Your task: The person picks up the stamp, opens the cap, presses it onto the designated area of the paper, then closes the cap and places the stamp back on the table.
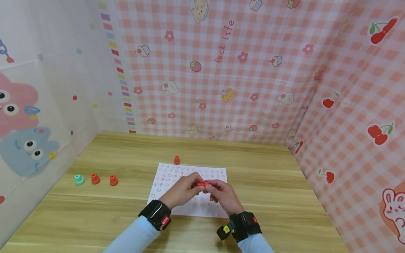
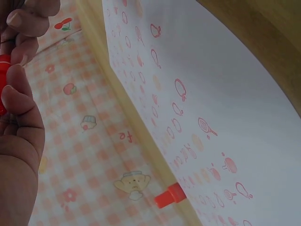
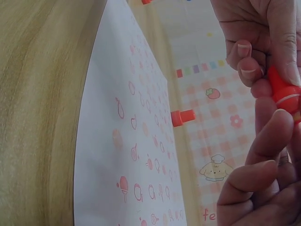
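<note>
Both hands meet over a white sheet (image 1: 202,211) printed with rows of small red and orange fruit and racket marks. Between them is a small red toy stamp (image 1: 203,184) with a pale line round its body, seen close up in the right wrist view (image 3: 281,90). The left hand (image 1: 184,188) pinches one end of the stamp between thumb and fingers. At the other end, the right hand (image 1: 225,197) grips it with thumb and curled fingers. Fingers hide part of the stamp. In the left wrist view only a red piece (image 2: 3,70) of it shows at the edge.
Another red stamp (image 1: 177,160) stands at the sheet's far edge. On the left of the wooden table (image 1: 265,175) a teal stamp (image 1: 79,180) and two red stamps (image 1: 95,179) stand in a row. Patterned cloth (image 1: 215,80) rises behind and at both sides.
</note>
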The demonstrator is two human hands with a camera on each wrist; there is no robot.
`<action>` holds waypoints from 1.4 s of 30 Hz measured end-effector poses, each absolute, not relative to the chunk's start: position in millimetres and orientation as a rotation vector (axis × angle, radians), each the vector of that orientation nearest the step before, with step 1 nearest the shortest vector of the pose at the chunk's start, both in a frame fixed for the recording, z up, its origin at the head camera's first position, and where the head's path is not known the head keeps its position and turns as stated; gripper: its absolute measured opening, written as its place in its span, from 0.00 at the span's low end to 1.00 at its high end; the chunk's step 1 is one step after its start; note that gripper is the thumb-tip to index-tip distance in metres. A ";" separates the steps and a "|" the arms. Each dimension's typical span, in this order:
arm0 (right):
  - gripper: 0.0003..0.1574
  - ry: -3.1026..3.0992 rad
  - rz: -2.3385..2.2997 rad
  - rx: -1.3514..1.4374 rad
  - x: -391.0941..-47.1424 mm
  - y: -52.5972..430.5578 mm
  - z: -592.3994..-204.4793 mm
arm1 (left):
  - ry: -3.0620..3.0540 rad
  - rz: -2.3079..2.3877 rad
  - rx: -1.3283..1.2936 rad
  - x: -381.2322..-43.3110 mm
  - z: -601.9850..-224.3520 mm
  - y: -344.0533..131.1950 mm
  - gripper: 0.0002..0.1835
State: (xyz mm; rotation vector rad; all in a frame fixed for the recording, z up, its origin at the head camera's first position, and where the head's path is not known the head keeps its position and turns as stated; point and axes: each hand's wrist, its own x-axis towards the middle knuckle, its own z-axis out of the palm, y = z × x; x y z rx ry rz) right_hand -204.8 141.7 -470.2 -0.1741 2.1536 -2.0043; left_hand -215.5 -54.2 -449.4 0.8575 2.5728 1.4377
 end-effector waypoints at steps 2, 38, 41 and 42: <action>0.19 2.156 -2.024 -0.161 -205.1 142.3 -469.8 | 2.575 1.435 0.868 -215.2 -449.6 -52.6 0.03; 0.26 2.033 -2.062 -0.150 -205.7 140.8 -469.5 | 2.744 1.254 0.954 -214.1 -441.3 -51.5 0.05; 0.25 2.024 -2.061 -0.150 -205.2 140.6 -469.6 | 2.744 1.253 0.978 -214.8 -443.1 -52.8 0.05; 0.25 2.022 -2.061 -0.147 -204.9 140.3 -469.4 | 2.745 1.250 0.982 -215.0 -443.7 -53.5 0.05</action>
